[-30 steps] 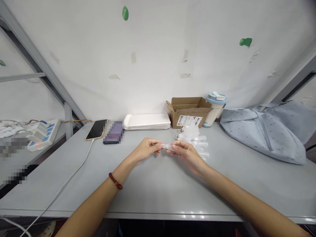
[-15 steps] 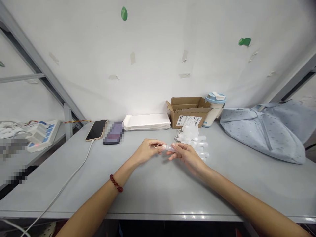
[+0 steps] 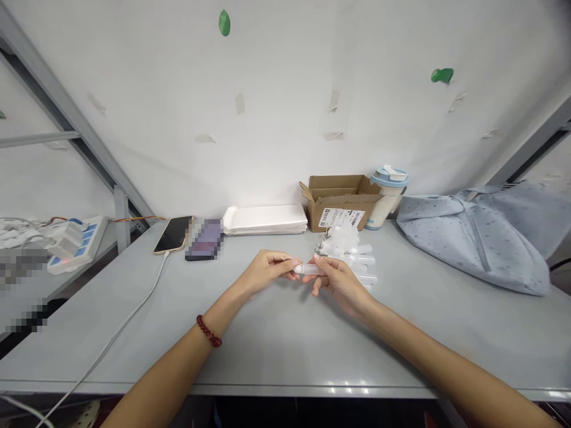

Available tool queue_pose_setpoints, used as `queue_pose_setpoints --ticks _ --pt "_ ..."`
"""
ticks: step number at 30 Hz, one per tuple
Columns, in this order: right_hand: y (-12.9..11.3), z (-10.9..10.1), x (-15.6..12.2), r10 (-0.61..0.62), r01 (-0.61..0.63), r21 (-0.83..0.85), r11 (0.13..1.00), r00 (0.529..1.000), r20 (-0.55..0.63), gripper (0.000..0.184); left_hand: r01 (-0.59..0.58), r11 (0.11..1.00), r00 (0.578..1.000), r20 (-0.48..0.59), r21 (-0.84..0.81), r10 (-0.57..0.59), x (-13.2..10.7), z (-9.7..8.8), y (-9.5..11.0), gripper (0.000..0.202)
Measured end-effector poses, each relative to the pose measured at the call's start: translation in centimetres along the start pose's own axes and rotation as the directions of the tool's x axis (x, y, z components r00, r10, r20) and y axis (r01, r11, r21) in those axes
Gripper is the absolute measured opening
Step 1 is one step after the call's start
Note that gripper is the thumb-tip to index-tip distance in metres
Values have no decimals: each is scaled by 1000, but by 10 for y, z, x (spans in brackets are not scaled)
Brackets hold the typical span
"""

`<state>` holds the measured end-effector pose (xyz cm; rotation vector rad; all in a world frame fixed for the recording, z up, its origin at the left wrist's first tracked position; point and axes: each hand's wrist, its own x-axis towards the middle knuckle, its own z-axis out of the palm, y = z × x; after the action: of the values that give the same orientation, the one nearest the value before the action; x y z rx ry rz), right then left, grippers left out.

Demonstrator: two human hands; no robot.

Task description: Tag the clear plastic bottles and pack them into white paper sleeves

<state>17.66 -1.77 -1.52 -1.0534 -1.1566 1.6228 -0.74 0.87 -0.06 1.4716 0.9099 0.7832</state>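
Note:
Between my two hands lies a slim translucent plastic tube (image 3: 309, 270) with a white cap (image 3: 297, 269), held level just above the grey table. My left hand (image 3: 267, 270) pinches the capped end between thumb and fingers. Closed around the body of the same tube is my right hand (image 3: 341, 282), its lower fingers curled loosely. Behind the right hand, a pile of similar clear tubes (image 3: 364, 260) rests on the table, partly hidden by that hand. The pale cord at the cap is mostly covered by the left fingers.
An open cardboard box (image 3: 336, 214), a cup with a blue lid (image 3: 387, 196) and a stack of white envelopes (image 3: 265, 220) stand along the wall. Two phones, one a charging phone (image 3: 173, 235), lie left. A blue cloth bag (image 3: 473, 238) sits right.
My left fingers have closed further over the cap end, and the cord loop seen before is now mostly hidden. Both hands stay in nearly the same place.

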Motion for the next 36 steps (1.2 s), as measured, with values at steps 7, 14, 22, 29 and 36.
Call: queue_pose_setpoints --ticks 7,14,22,29,36 --pt "-2 2 -1 -22 22 -15 1000 999 -39 39 224 975 970 93 12 -224 1 0 -4 45" --pt "-3 2 -1 -60 55 -111 992 997 -40 40 -11 982 997 81 187 -4 -3 0 5 33" --pt "-2 1 0 -62 61 -127 990 998 -2 40 -104 979 995 27 176 101 -3 0 -1 26" --pt "-5 3 -2 -167 152 -221 963 985 -52 36 -49 995 998 -35 89 53 0 0 -3 27" --pt "1 4 -3 -316 265 -399 878 947 -66 32 96 995 993 67 -35 -93 0 0 -3 39"
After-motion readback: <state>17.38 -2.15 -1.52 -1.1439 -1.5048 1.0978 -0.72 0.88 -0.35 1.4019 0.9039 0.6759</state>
